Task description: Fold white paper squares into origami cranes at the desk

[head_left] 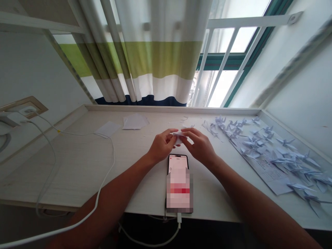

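A small piece of folded white paper (178, 138) is pinched between both hands, just above the desk and beyond the phone. My left hand (162, 143) grips its left side, thumb against the near face. On its right side, my right hand (198, 141) holds it between thumb and curled fingers. Parts of the folds are hidden behind the thumbs. Many folded paper cranes (255, 141) lie spread over the right of the desk, some on a printed sheet (269, 173).
A phone (178, 180) with a lit screen lies near the front edge, a charging plug (179, 218) in its end. White paper squares (136, 121) rest at the back left. A white cable (113, 152) loops across the left side from a wall socket (28, 109). Paper scraps (181, 120) lie behind my hands.
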Demonstrator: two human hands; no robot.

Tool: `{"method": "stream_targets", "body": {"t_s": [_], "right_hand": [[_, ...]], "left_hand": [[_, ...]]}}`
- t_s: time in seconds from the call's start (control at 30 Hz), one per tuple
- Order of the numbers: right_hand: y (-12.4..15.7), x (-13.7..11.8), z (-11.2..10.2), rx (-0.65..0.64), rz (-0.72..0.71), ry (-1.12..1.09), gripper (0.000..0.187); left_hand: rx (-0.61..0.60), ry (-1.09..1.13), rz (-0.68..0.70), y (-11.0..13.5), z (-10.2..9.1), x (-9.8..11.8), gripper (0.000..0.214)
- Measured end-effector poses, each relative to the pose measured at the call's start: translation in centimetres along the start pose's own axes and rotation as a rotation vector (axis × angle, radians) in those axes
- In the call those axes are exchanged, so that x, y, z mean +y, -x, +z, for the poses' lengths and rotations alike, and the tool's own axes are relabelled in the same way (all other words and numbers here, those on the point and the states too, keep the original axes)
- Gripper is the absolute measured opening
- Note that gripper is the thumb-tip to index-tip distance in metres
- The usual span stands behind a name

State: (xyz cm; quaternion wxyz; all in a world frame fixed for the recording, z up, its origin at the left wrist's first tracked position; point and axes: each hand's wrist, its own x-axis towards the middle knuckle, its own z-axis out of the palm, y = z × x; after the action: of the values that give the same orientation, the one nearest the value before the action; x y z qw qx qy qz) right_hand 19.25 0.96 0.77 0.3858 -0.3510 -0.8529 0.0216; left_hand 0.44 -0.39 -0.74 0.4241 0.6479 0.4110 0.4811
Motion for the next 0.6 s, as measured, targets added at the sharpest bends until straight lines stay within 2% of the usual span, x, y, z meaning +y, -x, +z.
{"method": "stream_targets", "body": {"t_s": [0.17,0.33,0.47,0.6], "right_hand": [[0.14,-0.11,-0.06,0.013,0.0,0.164,0.015],[0.05,-0.38,0.21,0.003,0.082,0.032,0.009],[0.01,-0.59,0.42,0.043,0.196,-0.058,0.015],[-0.02,-0.8,0.55,0.057,0.292,-0.048,0.017]], "left_hand": [[0.054,-0.039,0.014,0.16,0.61,0.14,0.035],[0.079,-0.11,0.083,0.23,0.76,-0.04,0.029],[0.047,-0.095,0.083,0.28,0.75,0.04,0.029],[0.038,-0.113,0.063,0.25,0.77,0.05,0.027]]}}
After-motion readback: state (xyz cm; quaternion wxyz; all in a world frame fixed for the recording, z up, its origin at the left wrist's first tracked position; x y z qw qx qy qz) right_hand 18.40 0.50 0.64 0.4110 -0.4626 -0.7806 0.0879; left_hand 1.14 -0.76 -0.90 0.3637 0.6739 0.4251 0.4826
